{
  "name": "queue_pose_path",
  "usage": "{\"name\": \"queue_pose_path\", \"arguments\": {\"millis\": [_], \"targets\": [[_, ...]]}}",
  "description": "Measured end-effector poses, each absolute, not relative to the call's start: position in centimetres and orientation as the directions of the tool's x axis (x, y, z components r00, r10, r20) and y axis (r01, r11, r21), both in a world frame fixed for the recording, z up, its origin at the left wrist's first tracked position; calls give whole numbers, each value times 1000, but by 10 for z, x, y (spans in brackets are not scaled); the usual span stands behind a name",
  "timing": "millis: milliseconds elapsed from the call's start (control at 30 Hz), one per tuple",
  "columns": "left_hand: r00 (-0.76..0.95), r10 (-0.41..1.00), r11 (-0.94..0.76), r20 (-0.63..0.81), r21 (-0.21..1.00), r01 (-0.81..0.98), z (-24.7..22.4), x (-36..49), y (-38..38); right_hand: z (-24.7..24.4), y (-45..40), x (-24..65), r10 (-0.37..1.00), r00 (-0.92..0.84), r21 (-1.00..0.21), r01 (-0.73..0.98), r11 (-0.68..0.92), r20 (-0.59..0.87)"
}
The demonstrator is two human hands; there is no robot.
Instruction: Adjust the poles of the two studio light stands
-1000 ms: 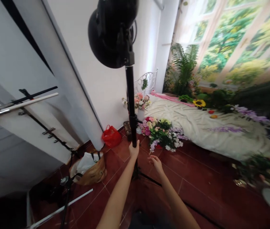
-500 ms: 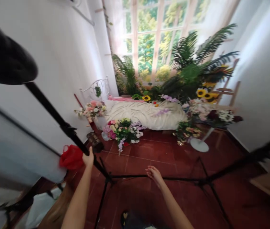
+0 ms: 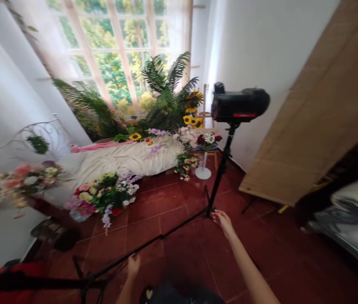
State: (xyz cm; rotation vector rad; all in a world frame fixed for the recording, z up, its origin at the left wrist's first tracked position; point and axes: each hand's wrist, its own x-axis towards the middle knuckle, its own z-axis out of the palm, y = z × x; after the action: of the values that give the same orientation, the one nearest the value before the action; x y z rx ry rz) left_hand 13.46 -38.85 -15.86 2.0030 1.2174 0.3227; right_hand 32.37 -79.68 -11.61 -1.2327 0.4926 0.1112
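Observation:
My right hand (image 3: 223, 222) reaches the lower joint of a black light stand (image 3: 220, 175), its fingers closed at the stand's collar. A black studio light (image 3: 240, 105) with a red strip sits on top of that stand. My left hand (image 3: 133, 265) is lower and nearer to me, its fingers curled together just beneath a thin black crossbar (image 3: 161, 237). Whether it holds anything is hidden. The crossbar runs from the right stand to a second black stand (image 3: 39, 282) at the lower left, blurred and partly out of view.
A bed with a cream cover (image 3: 125, 158) stands by the window. Flower bunches (image 3: 106, 196) lie before it, with a white pedestal (image 3: 203, 173) and palm plants (image 3: 166, 93) around. A large brown board (image 3: 286, 139) leans at the right. Red cloth (image 3: 23, 270) lies lower left.
My view has turned to the right. My left hand has left the left stand's pole and is now low by the crossbar. My right hand has moved to the right stand's lower joint.

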Motion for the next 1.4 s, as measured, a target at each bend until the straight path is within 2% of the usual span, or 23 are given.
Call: {"name": "queue_pose_path", "arguments": {"millis": [67,200,300,367,433,533,600,700,800,967,1033,1100,1167,1267,1400], "targets": [[708,663,-257,-243,814,520,-153,199,-455,-113,-830,333,-309,872,-906,-284,313,-380],[963,220,-177,-157,964,197,-113,329,-578,-106,-883,355,-502,819,-956,-186,226,-278],[1000,6,-124,29,992,-28,-69,414,-657,-97,-913,379,-613,754,-972,-182,148,-235],[983,-57,-119,176,976,-182,-38,459,-702,-89,-929,399,-668,715,-977,-182,108,-207],[960,-115,-123,253,956,-267,-10,493,-743,-79,-941,419,-689,704,-983,-165,80,-174],[962,-139,-160,233,954,-254,16,524,-791,-63,-953,448,-703,704,-993,-110,35,-103],[974,-63,-204,217,953,-225,20,535,-813,-54,-955,465,-707,705,-998,-61,2,-45],[958,98,-203,271,947,-248,11,544,-827,-48,-950,486,-654,756,-999,31,-6,27],[919,217,-207,329,936,-286,1,553,-824,-45,-938,506,-539,842,-992,95,83,35],[880,288,-395,377,884,-250,10,581,-806,-33,-917,526,-424,903,-969,49,242,-60],[872,259,-445,415,853,-274,17,597,-801,-24,-909,531,-358,925,-942,2,335,-125],[893,171,-416,416,852,-318,21,612,-798,-16,-899,535,-304,935,-913,-48,406,-184],[942,29,-296,334,903,-311,22,625,-797,-11,-890,539,-279,931,-894,-96,439,-237],[968,-174,-112,180,973,-201,16,638,-796,-9,-877,547,-259,919,-872,-149,467,-296],[957,-257,-18,137,989,-147,10,646,-794,-10,-872,557,-299,899,-872,-157,463,-320]]}}
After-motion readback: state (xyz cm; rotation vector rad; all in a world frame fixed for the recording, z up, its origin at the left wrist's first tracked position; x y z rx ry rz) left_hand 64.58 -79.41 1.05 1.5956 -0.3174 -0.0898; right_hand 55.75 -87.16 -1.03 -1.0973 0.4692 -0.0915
